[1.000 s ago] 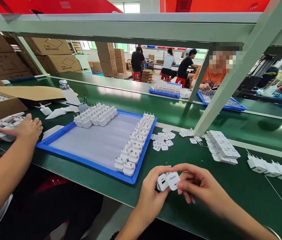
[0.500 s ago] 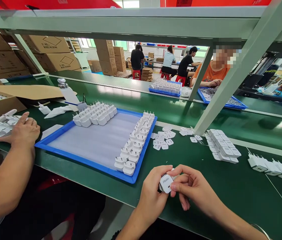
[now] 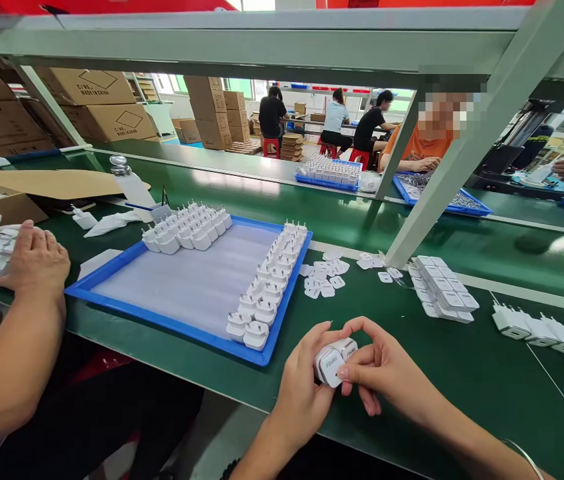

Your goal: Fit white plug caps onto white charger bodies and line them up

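My left hand (image 3: 299, 377) is wrapped round white plug chargers (image 3: 329, 367) near the bench's front edge. The front one shows a printed cover face, and a second white piece (image 3: 347, 347) sits just behind it. My right hand (image 3: 375, 367) pinches at these pieces, thumb by the printed face and index finger over the rear piece. Fingers hide their pins and sides. Beyond my hands lies a loose heap of small white printed covers (image 3: 322, 277). To their left, a blue tray (image 3: 162, 320) carries rows of white chargers (image 3: 267, 293), pins up.
Stacked white chargers (image 3: 445, 287) and a short row of chargers (image 3: 537, 327) stand on the right. A slanted metal post (image 3: 462, 153) rises behind the covers. At the left, a co-worker's hand (image 3: 39, 257) grips several chargers. A green conveyor belt (image 3: 242, 190) runs behind.
The rear white piece between my hands now shows more, with its print visible. My hands stay nearly in place. The co-worker's hand at left has shifted slightly left with its chargers.
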Available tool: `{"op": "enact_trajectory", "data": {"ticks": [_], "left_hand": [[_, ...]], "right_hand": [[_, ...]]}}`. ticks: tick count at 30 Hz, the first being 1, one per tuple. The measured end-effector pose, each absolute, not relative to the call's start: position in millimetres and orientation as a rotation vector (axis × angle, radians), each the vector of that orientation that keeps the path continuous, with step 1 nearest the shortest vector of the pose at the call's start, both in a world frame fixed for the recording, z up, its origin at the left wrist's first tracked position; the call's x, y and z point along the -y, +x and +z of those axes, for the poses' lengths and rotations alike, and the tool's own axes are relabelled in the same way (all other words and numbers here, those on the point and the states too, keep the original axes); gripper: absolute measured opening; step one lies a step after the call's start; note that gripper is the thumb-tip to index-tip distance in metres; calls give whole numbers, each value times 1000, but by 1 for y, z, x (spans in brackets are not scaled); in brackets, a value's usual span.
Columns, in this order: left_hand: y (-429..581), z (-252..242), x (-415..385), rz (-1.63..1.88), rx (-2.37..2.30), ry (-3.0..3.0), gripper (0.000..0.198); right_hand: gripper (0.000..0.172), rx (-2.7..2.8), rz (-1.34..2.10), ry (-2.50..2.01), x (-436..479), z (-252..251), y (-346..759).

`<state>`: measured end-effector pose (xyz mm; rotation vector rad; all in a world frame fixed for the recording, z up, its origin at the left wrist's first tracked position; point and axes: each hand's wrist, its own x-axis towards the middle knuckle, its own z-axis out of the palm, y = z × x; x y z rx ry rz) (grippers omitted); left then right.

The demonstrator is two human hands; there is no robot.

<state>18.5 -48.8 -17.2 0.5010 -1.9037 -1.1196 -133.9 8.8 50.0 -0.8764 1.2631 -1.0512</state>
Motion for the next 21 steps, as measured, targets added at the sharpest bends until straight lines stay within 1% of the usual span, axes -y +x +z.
{"op": "enact_trajectory", "data": {"ticks": [3, 9, 15, 18, 21], "left_hand": [[18, -17, 50, -1090, 1933, 478, 73], [18, -16, 50, -949, 1970, 443, 63], [17, -15, 52, -846, 2006, 403, 62], [17, -16, 53, -872, 2020, 399, 58], [17, -16, 52, -990, 1974, 420, 47]], "right_hand": [[51, -1257, -1035, -865, -8, 50, -136], [57, -1270, -1008, -809, -7, 52, -138], [56, -1287, -976, -790, -5, 50, -141], [55, -1297, -1017, -804, -6, 50, -138], [55, -1328, -1097, -824, -8, 50, -131]]}}
